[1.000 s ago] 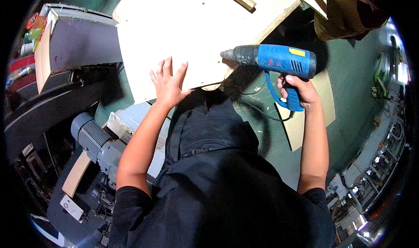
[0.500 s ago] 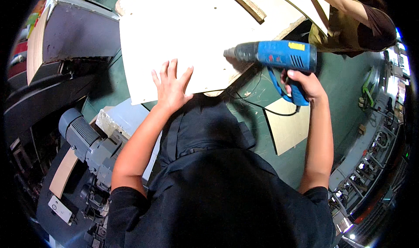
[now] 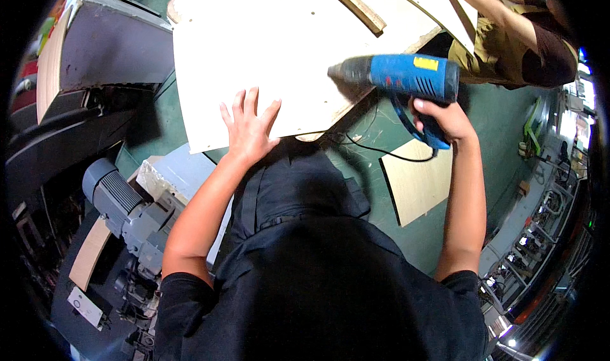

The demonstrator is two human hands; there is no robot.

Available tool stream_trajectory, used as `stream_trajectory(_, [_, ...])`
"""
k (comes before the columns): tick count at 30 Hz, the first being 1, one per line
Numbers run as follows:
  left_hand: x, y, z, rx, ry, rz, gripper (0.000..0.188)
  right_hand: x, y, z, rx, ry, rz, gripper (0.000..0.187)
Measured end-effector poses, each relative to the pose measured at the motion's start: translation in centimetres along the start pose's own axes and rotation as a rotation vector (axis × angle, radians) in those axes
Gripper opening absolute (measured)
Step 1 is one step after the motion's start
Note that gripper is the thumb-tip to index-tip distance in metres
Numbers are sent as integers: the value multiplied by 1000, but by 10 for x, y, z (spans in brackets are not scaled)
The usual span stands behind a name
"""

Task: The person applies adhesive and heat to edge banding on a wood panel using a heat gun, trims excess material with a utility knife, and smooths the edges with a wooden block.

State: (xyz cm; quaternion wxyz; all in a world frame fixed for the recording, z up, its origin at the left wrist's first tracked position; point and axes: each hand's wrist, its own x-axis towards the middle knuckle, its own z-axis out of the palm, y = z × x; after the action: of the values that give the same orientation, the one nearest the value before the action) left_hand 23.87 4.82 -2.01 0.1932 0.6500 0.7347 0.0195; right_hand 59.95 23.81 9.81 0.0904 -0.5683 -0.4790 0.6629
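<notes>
My right hand point(image 3: 445, 120) is wrapped round the handle of a blue heat gun point(image 3: 410, 76). Its dark nozzle points left, over the pale board point(image 3: 248, 50) close to the board's right edge. Whether the tip touches the surface I cannot tell. A black cable hangs from the bottom of the handle. Flat on the near part of the board lies my left hand point(image 3: 252, 129), fingers spread, with nothing in it. A few small dark holes dot the board.
A narrow wooden strip point(image 3: 351, 6) rests on the board's far part. Another person point(image 3: 515, 37) stands at the far right beside another panel. Left of me are a grey motor point(image 3: 117, 186) and a grey cabinet point(image 3: 117, 43). A light panel point(image 3: 416, 183) lies on the green floor.
The heat gun has tilted slightly, its rear end shifting a little. My left hand stays in place. The other person's arms have moved at the far right.
</notes>
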Motion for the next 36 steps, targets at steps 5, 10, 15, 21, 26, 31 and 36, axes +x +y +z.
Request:
stream_trajectory(5, [-1,1,0,1,1,-4,93,-18,-2,-13,-44,-75,61,25])
stream_trajectory(10, [-1,3,-1,8,7,-1,93,5,-8,2,-54,29,-86,19])
stream_trajectory(15, [-2,1,-1,-6,18,1,92,-3,-22,-15,-134,-114,3,25])
stream_trajectory(21, [0,2,1,-10,27,6,92,6,-24,-11,-104,-39,-72,27])
stream_trajectory(26, [2,-1,1,-32,30,23,92,2,-20,-7,-66,-14,-181,30])
stream_trajectory(31, [8,-3,3,-45,38,18,91,-13,-16,11,22,14,-219,35])
stream_trajectory(36, [8,-6,4,-60,49,58,88,-2,-31,61,66,62,-170,44])
